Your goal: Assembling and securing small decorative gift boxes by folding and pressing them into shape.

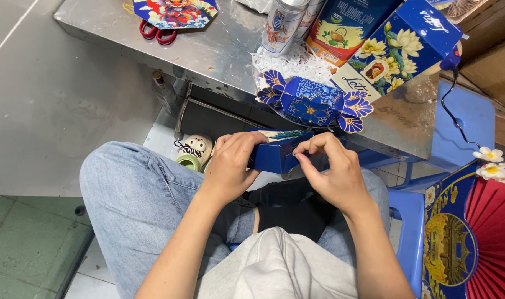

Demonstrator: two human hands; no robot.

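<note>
Mid-frame I've got both hands on the dark blue folded cardboard box (275, 152): left hand (230, 166) grip wrapped round it, right hand (332, 171) pinching its edge, below the steel desk (219, 55).

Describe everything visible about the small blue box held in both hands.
The small blue box looks like glossy printed cardboard, dark blue with a lighter patterned top face. It lies roughly level above the lap, below the metal table's edge. The left hand wraps its left end; the right hand pinches its right end, which looks unclosed.
</note>
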